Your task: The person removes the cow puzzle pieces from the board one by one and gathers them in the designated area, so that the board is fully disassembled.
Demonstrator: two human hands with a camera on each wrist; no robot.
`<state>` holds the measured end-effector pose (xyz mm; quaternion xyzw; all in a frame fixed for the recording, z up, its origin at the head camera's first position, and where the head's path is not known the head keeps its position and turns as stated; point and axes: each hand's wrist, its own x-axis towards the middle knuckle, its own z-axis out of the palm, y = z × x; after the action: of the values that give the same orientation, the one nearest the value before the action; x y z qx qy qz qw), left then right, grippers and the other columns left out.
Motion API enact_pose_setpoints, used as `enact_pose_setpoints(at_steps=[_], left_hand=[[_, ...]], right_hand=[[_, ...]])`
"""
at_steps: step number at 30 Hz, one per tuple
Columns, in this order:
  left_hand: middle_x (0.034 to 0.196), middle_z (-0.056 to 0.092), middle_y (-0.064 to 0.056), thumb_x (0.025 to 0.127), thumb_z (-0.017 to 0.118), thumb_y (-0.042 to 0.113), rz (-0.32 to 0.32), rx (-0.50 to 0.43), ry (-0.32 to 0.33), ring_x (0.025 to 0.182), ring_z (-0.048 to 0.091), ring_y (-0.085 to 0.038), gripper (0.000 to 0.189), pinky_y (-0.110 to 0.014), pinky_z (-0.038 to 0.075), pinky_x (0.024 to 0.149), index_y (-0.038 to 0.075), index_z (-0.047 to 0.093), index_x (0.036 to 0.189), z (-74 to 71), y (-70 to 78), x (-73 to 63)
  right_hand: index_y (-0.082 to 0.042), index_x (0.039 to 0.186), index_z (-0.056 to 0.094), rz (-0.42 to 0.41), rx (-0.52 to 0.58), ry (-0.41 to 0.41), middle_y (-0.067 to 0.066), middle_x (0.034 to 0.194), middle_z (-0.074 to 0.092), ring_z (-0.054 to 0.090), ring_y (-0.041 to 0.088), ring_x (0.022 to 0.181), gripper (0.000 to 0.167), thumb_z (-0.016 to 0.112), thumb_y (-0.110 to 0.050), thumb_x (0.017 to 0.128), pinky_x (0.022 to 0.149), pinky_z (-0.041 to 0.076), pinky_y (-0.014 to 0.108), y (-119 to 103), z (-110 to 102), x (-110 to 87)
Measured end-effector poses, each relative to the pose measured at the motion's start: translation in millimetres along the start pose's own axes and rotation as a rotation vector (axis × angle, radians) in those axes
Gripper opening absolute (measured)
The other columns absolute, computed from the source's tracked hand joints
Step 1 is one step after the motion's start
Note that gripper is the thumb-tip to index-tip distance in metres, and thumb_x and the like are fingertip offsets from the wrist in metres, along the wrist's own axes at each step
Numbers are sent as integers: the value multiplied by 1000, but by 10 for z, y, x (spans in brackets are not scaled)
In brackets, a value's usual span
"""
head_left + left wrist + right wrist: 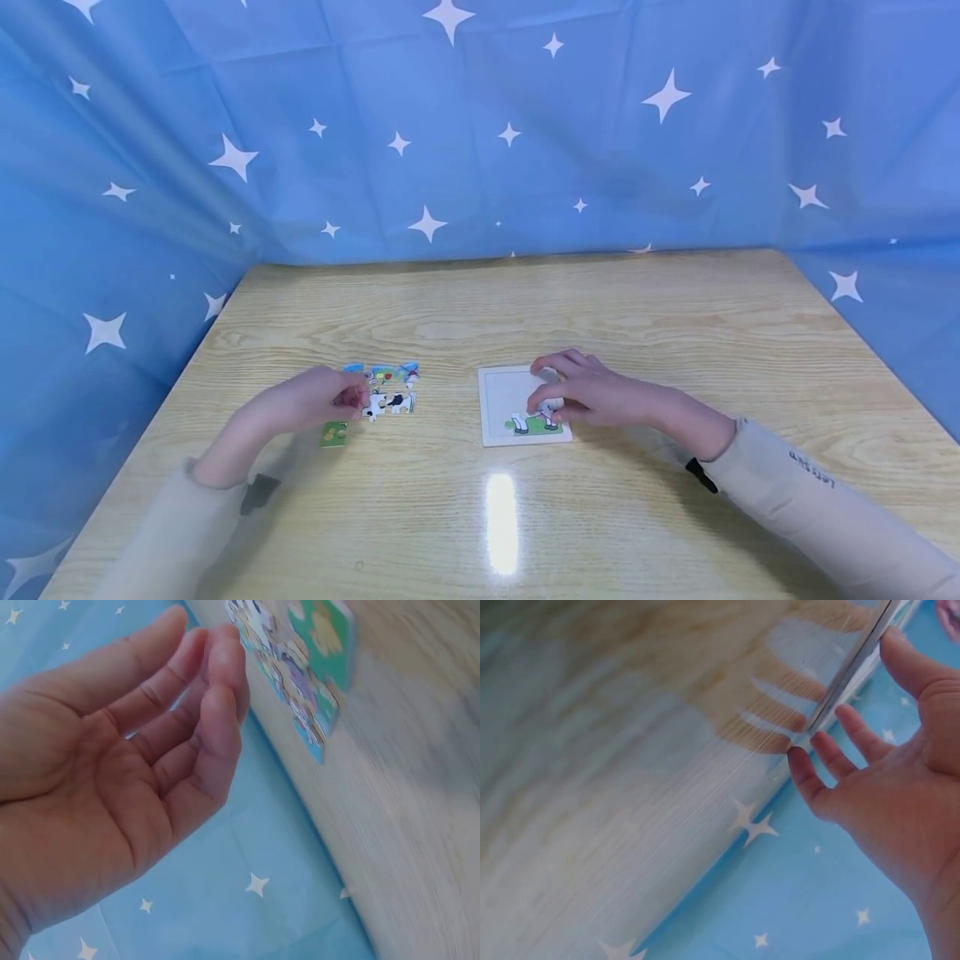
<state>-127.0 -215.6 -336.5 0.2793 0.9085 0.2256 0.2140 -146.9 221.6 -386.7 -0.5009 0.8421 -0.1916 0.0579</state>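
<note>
My left hand (318, 398) is over the left side of a cluster of jigsaw pieces (401, 402), its fingers loosely bent. In the left wrist view the bent fingers have nothing visible between them, and a green piece (337, 652) lies beyond the fingertips. The pieces show black-and-white animal parts and bright colours. To the right lies a square white puzzle board (497, 400), with pieces of white legs on green grass (528, 426) along its lower part. My right hand (596, 393) spreads its fingers over the board's right side, with fingertips right at its surface.
A wooden table (420, 517) carries everything. Blue cloth (525, 83) with white stars hangs behind it and along both sides. A bright light reflection (502, 525) shows on the tabletop in front of the board.
</note>
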Motion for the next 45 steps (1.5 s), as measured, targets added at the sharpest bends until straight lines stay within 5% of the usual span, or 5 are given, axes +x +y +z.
enact_pose_setpoints(at_steps=[12,23,45], left_hand=[[98,68,4,101,78,2,146,-64,50,90,63,-11,10,-30,56,81,4,71,108,72,160,191],[98,69,2,101,77,1,212,-67,45,91,63,-8,12,-28,57,82,2,70,111,179,353,356],[103,71,1,104,75,8,181,-82,-4,91,64,-9,11,-28,54,84,3,71,113,327,626,665]], right_hand=[[-25,126,72,-9,8,7,18,146,54,49,42,130,26,75,-9,106,93,44,55,-8,2,-6],[-25,127,71,-9,0,-4,18,147,53,49,43,132,26,74,-11,106,94,44,59,0,-2,-5],[-23,121,64,10,27,-11,17,149,52,48,41,131,21,73,-10,107,98,43,64,-18,-13,0]])
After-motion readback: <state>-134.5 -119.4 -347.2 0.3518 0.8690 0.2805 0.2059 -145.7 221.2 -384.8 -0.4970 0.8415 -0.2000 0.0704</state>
